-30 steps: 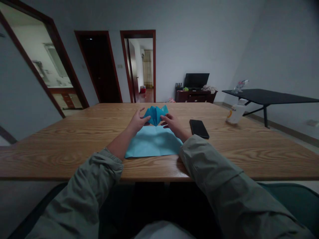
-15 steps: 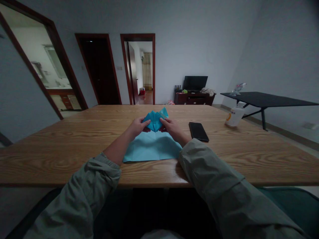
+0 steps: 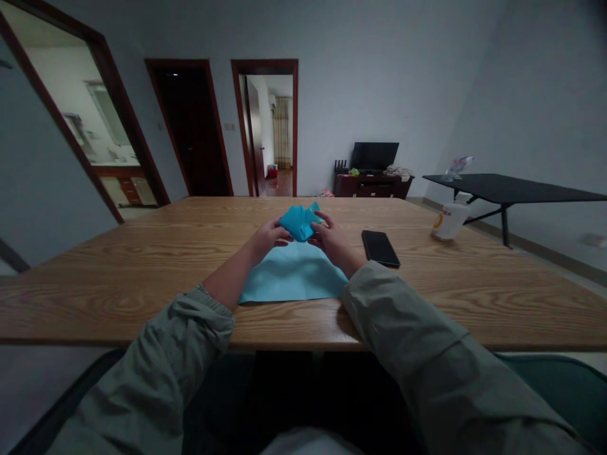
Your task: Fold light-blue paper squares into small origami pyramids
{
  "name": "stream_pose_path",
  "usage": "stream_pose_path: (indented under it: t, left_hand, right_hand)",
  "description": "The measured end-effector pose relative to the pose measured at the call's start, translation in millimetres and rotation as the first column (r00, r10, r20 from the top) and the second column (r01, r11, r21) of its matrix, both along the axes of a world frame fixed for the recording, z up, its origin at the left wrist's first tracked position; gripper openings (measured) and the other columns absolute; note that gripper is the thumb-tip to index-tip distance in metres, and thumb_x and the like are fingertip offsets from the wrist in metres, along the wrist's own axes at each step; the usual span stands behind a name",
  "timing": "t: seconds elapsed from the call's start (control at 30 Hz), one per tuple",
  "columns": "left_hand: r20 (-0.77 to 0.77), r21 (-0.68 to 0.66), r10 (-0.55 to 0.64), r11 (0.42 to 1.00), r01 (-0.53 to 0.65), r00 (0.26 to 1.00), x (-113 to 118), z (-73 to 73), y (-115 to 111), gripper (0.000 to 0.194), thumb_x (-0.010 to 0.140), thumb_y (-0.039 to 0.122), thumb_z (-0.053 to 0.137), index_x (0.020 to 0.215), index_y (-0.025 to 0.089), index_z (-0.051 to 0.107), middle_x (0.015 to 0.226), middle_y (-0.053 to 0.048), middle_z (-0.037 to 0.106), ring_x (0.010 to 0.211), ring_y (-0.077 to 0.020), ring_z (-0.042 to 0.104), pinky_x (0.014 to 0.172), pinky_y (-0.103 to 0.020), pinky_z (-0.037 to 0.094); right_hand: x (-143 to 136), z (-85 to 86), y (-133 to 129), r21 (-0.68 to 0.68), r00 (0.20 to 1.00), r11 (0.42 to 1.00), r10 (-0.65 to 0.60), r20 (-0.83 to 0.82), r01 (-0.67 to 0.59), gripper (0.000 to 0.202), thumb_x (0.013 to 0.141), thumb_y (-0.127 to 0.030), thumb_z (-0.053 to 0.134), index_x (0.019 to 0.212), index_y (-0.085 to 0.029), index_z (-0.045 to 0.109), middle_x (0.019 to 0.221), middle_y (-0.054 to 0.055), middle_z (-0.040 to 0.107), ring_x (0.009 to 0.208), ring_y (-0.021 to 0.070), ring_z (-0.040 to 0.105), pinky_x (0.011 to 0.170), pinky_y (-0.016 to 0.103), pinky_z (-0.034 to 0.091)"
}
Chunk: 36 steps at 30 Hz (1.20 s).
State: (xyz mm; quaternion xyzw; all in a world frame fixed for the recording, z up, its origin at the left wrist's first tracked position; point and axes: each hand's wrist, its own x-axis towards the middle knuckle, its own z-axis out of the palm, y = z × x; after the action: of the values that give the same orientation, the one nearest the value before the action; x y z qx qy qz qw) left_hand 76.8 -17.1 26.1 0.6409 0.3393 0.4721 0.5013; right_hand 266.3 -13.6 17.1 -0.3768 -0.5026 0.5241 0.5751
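A folded piece of bright blue paper (image 3: 300, 222) is held up between both hands, above the wooden table. At its left side my left hand (image 3: 269, 240) grips it, fingers closed on the edge. My right hand (image 3: 332, 239) holds the right side, with fingers bent against the paper. Beneath the hands a flat light blue sheet (image 3: 291, 275) lies on the table near its front edge; my forearms cover parts of its sides.
On the wooden table (image 3: 156, 272), a black phone (image 3: 380, 248) lies right of my right hand. Farther right stands a whitish plastic container (image 3: 449, 221). Beyond are a black table (image 3: 516, 188) and a television (image 3: 374, 156) on a cabinet.
The folded paper has turned and tilted in my hands, showing a smoother face. My left thumb no longer lies across its front, and my right fingers have shifted. The view has moved slightly.
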Motion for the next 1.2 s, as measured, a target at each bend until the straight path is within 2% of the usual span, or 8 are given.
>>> stream_pose_path:
  t: [0.1, 0.23, 0.37, 0.57, 0.7, 0.9, 1.07, 1.2]
  left_hand:
    - [-0.005, 0.009, -0.017, 1.0, 0.017, 1.0, 4.0, -1.8, -4.2, 0.068, 0.067, 0.021, 0.064, 0.132, 0.024, 0.043, 0.104, -0.006, 0.065, 0.084, -0.018, 0.065, 0.067, -0.028, 0.052]
    - [-0.015, 0.049, 0.059, 0.997, -0.058, 0.998, 9.4, -9.3, 0.0, 0.092, 0.064, 0.021, 0.07, 0.144, 0.028, 0.025, 0.106, -0.006, 0.063, 0.079, -0.017, 0.063, 0.066, -0.03, 0.054]
    - [-0.067, 0.209, 0.198, 0.961, -0.181, 0.978, 6.8, -16.0, 8.4, 0.086, 0.062, 0.016, 0.071, 0.14, 0.021, 0.034, 0.093, -0.004, 0.064, 0.075, -0.0156, 0.06, 0.071, -0.03, 0.052]
    - [-0.205, 0.479, 0.454, 0.819, -0.316, 0.867, 4.0, -11.1, 1.7, 0.057, 0.068, 0.013, 0.067, 0.123, 0.026, 0.056, 0.116, -0.007, 0.062, 0.103, -0.0239, 0.058, 0.095, -0.037, 0.045]
    - [-0.192, 0.546, 0.481, 0.777, -0.314, 0.855, 10.8, -5.8, -6.5, 0.055, 0.071, 0.008, 0.061, 0.122, 0.028, 0.058, 0.114, -0.005, 0.064, 0.106, -0.0252, 0.058, 0.1, -0.039, 0.041]
    - [-0.17, 0.61, 0.481, 0.737, -0.291, 0.86, 15.7, -2.7, -10.1, 0.049, 0.073, 0.005, 0.055, 0.118, 0.025, 0.062, 0.116, -0.007, 0.062, 0.113, -0.0253, 0.054, 0.106, -0.041, 0.037]
    - [-0.117, 0.548, 0.467, 0.767, -0.335, 0.876, 9.0, -6.1, -0.6, 0.041, 0.069, 0.003, 0.054, 0.101, 0.023, 0.07, 0.106, -0.006, 0.065, 0.108, -0.0242, 0.057, 0.103, -0.041, 0.041]
    - [-0.08, 0.359, 0.387, 0.871, -0.336, 0.918, 4.9, -8.6, 7.1, 0.035, 0.067, 0.006, 0.056, 0.097, 0.019, 0.07, 0.102, -0.006, 0.066, 0.095, -0.0229, 0.062, 0.086, -0.039, 0.053]
  right_hand:
    - [-0.6, -1.3, -1.5, -0.033, 1.0, 0.999, 0.014, -0.012, -0.015, 0.057, 0.081, -0.026, 0.057, 0.135, -0.03, 0.038, 0.075, -0.004, 0.057, 0.062, 0.0111, 0.061, 0.061, 0.025, 0.054]
    - [-7.4, -10.5, -3.8, 0.09, 0.969, 0.995, 0.019, 0.246, -0.043, 0.056, 0.083, -0.031, 0.056, 0.137, -0.03, 0.039, 0.085, 0.0, 0.06, 0.064, 0.0131, 0.06, 0.059, 0.028, 0.054]
    - [-13.0, -17.9, -6.3, 0.313, 0.857, 0.945, -0.079, 0.51, -0.099, 0.055, 0.086, -0.029, 0.05, 0.141, -0.024, 0.041, 0.106, 0.006, 0.063, 0.079, 0.0159, 0.06, 0.077, 0.033, 0.052]
    - [-14.1, -10.0, -22.2, 0.49, 0.719, 0.86, -0.249, 0.649, -0.144, 0.07, 0.082, -0.023, 0.049, 0.149, -0.022, 0.03, 0.141, 0.01, 0.047, 0.102, 0.0216, 0.059, 0.098, 0.038, 0.043]
    - [-19.1, -6.7, -27.7, 0.56, 0.666, 0.824, -0.37, 0.648, -0.088, 0.079, 0.078, -0.026, 0.059, 0.15, -0.021, 0.027, 0.137, 0.012, 0.051, 0.109, 0.0274, 0.058, 0.097, 0.041, 0.043]
    - [-17.5, -8.2, -18.9, 0.565, 0.658, 0.824, -0.444, 0.608, 0.035, 0.057, 0.083, -0.025, 0.055, 0.14, -0.024, 0.048, 0.119, 0.009, 0.064, 0.102, 0.0283, 0.062, 0.091, 0.042, 0.047]
    - [-6.5, -10.2, -9.6, 0.563, 0.695, 0.822, -0.454, 0.557, 0.085, 0.047, 0.082, -0.023, 0.055, 0.129, -0.023, 0.059, 0.112, 0.007, 0.067, 0.098, 0.0249, 0.063, 0.092, 0.04, 0.047]
    - [4.6, -10.9, -6.3, 0.54, 0.727, 0.841, -0.393, 0.563, 0.036, 0.054, 0.082, -0.019, 0.052, 0.135, -0.025, 0.053, 0.096, 0.006, 0.07, 0.079, 0.0219, 0.065, 0.085, 0.042, 0.05]
